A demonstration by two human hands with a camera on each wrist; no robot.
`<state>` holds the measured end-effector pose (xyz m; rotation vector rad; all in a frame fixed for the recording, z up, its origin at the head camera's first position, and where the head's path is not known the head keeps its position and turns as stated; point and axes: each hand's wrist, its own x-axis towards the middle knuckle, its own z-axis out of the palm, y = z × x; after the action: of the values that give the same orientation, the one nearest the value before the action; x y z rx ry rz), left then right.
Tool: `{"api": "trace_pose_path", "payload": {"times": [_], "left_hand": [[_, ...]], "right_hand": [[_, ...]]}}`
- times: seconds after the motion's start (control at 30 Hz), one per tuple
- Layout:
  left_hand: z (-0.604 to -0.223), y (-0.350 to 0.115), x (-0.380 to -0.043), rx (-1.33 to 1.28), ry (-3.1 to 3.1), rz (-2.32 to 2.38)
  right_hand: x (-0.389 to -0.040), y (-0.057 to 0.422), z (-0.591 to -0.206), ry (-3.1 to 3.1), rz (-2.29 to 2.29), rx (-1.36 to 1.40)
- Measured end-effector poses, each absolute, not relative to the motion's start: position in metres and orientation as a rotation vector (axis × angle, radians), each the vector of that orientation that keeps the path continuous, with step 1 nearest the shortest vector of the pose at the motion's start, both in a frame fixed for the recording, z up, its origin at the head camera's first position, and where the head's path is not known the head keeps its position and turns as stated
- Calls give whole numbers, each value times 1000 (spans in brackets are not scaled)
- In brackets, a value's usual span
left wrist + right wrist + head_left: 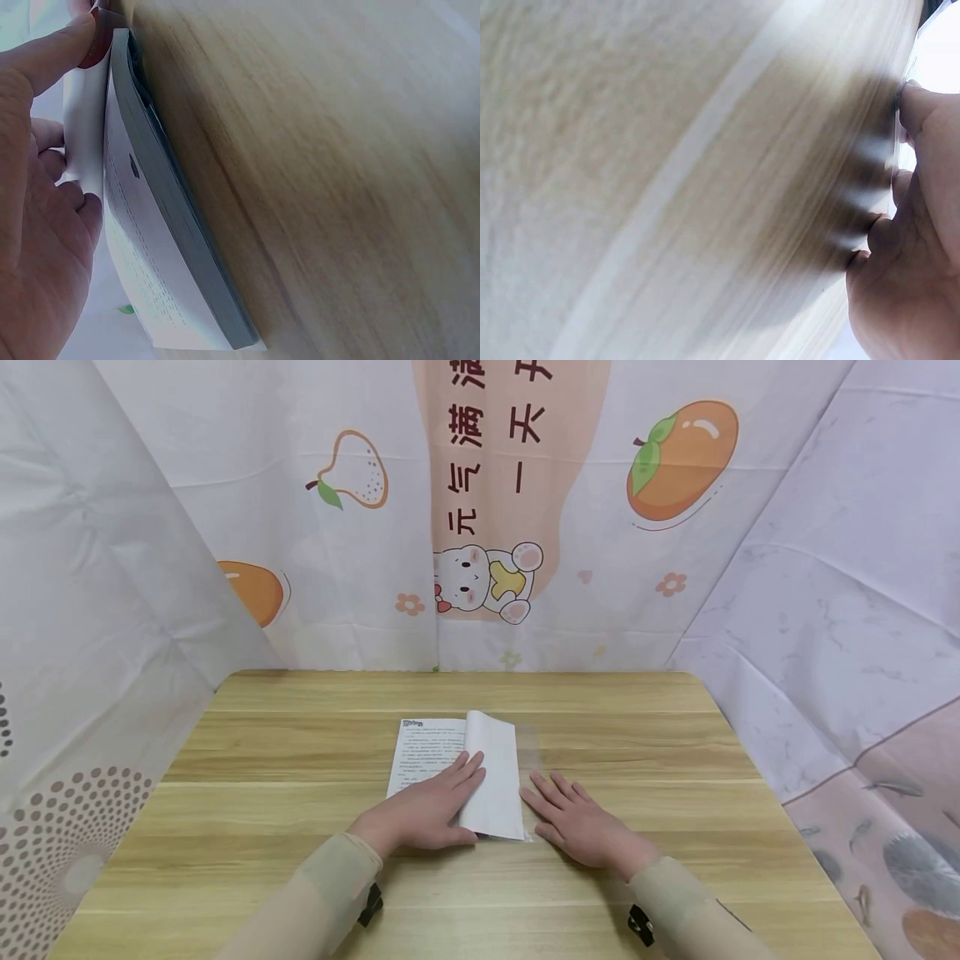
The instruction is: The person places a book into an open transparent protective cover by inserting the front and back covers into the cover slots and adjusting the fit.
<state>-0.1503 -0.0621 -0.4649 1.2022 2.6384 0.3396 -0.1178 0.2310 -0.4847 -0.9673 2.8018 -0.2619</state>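
A book (429, 752) lies on the table, its printed page showing on the left and its page block seen edge-on in the left wrist view. A blank white sheet (497, 777) lies over the right part, its left edge curved like a fold. My left hand (431, 802) rests across the book with its fingers extended onto that sheet, the thumb at the near edge. Clear plastic film (529, 747) sticks out beyond the sheet's right side. My right hand (577, 822) lies flat with spread fingers, its fingertips at the film beside the sheet.
The wood-grain table (285, 827) extends around the book on all sides. Behind it hangs a white curtain (360, 552) with fruit and cartoon prints, and more cloth hangs at both sides. A black strap (371, 906) is on the left forearm.
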Motion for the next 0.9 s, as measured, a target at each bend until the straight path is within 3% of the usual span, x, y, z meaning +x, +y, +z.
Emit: {"api": "trace_pose_path", "payload": {"times": [0.9], "left_hand": [[-457,-52,-149,1182,2642,203]], "right_hand": [[-120,234,-495,2822,-316,-1002]]}}
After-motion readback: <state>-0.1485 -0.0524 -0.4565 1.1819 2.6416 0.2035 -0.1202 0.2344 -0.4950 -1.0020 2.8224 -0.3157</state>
